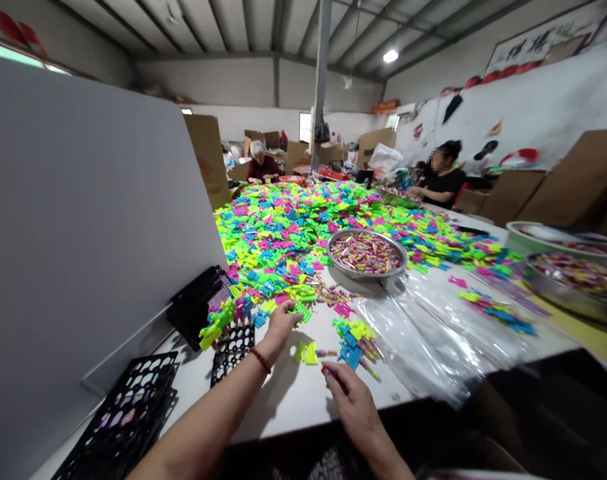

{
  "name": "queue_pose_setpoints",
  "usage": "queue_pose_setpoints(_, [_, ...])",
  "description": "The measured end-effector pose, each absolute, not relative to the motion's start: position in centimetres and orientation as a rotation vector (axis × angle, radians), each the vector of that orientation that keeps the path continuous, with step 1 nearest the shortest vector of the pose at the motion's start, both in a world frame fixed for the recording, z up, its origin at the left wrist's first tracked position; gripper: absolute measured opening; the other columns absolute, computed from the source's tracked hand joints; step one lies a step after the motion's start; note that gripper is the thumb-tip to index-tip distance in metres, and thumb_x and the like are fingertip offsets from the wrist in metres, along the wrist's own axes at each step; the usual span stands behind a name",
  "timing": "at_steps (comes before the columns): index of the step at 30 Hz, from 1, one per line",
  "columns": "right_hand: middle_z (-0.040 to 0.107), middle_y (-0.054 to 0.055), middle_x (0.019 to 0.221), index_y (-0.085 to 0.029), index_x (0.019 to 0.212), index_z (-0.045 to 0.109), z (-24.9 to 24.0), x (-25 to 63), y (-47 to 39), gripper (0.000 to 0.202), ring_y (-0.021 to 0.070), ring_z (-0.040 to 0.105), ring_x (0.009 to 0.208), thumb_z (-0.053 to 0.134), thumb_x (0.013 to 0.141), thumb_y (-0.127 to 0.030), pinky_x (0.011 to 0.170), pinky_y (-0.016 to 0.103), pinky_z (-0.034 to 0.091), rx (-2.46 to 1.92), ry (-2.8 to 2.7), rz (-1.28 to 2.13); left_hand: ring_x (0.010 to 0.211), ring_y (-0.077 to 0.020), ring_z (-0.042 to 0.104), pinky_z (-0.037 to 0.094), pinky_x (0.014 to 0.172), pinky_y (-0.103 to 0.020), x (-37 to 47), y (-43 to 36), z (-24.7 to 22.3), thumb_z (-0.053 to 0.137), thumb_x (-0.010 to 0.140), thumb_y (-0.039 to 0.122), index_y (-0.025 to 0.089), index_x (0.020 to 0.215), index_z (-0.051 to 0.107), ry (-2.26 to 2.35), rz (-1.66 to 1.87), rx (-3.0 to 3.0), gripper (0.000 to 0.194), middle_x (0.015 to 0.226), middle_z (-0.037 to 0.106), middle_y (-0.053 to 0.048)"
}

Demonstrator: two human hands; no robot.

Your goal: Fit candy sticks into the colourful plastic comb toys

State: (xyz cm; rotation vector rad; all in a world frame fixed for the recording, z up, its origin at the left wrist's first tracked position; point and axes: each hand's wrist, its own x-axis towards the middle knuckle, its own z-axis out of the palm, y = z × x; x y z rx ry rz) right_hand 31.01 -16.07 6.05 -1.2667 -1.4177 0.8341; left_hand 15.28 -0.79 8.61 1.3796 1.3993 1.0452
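My left hand, with a red bead bracelet at the wrist, has its fingers closed on a green plastic piece at the near edge of the colourful pile. Lower right of it, my right hand is pinched on a small red and blue item, too small to make out. Between the hands a yellow piece lies on the white table with a patterned stick at its right. Just beyond my right hand is a bunch of blue, green and yellow pieces on patterned sticks.
A metal bowl of small patterned sticks stands beyond the hands. Clear plastic bags lie to the right. On the left are black perforated trays, one holding pieces, and a grey panel. Several people sit farther back.
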Motion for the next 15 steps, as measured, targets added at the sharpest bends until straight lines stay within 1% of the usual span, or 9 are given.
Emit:
queue_pose_setpoints(3, [0.072,0.009,0.106,-0.025,0.107,0.075,7.4,31.3,-16.9,0.037,0.028,0.064,0.098,0.066,0.086,-0.054,0.09,0.043,0.05,-1.258,-1.253,1.036,0.067,-0.0131,0.057,0.042,0.059,-0.023,13.9,-5.4,9.1,0.068,0.069,0.031,0.015,0.103,0.058,1.232,0.973,1.212,0.038,0.082,0.061,-0.002])
queue_pose_setpoints(5, [0.073,0.009,0.103,-0.024,0.107,0.076,7.9,31.2,-17.4,0.041,0.0265,0.064,0.093,0.07,0.082,-0.056,0.086,0.041,0.05,-1.237,-1.15,1.165,0.064,-0.0115,0.057,0.039,0.055,-0.021,12.8,-8.6,9.6,0.074,0.066,0.035,0.015,0.105,0.059,1.141,0.949,1.089,0.046,0.08,0.061,-0.002])
queue_pose_setpoints(8, [0.074,0.007,0.097,-0.024,0.105,0.077,8.4,30.4,-18.1,0.041,0.0224,0.062,0.085,0.072,0.08,-0.056,0.078,0.036,0.049,-1.2,-1.076,1.309,0.068,-0.0126,0.062,0.045,0.059,-0.021,11.3,-12.8,10.5,0.081,0.066,0.036,0.017,0.101,0.056,0.997,0.955,0.89,0.048,0.08,0.063,-0.001])
queue_pose_setpoints(10, [0.073,0.005,0.094,-0.023,0.101,0.077,8.6,29.8,-18.5,0.037,0.0199,0.06,0.082,0.074,0.079,-0.053,0.076,0.033,0.046,-1.177,-1.053,1.37,0.073,-0.0163,0.066,0.052,0.064,-0.025,10.6,-14.9,10.9,0.081,0.069,0.034,0.019,0.103,0.053,0.942,0.919,0.816,0.047,0.085,0.065,-0.002])
queue_pose_setpoints(12, [0.073,0.004,0.092,-0.023,0.099,0.077,8.8,29.2,-18.9,0.034,0.0178,0.058,0.079,0.077,0.078,-0.049,0.074,0.03,0.044,-1.158,-1.031,1.427,0.079,-0.0191,0.069,0.055,0.065,-0.027,10.1,-16.4,11.2,0.078,0.07,0.028,0.02,0.106,0.051,0.891,0.863,0.762,0.046,0.091,0.067,-0.004])
queue_pose_setpoints(15, [0.07,0.001,0.085,-0.022,0.096,0.076,8.7,28.8,-19.4,0.03,0.0146,0.053,0.073,0.077,0.078,-0.046,0.069,0.027,0.04,-1.141,-1.003,1.505,0.084,-0.0181,0.067,0.056,0.065,-0.025,9.5,-17.7,11.4,0.074,0.067,0.014,0.019,0.109,0.052,0.828,0.846,0.716,0.047,0.094,0.068,-0.005])
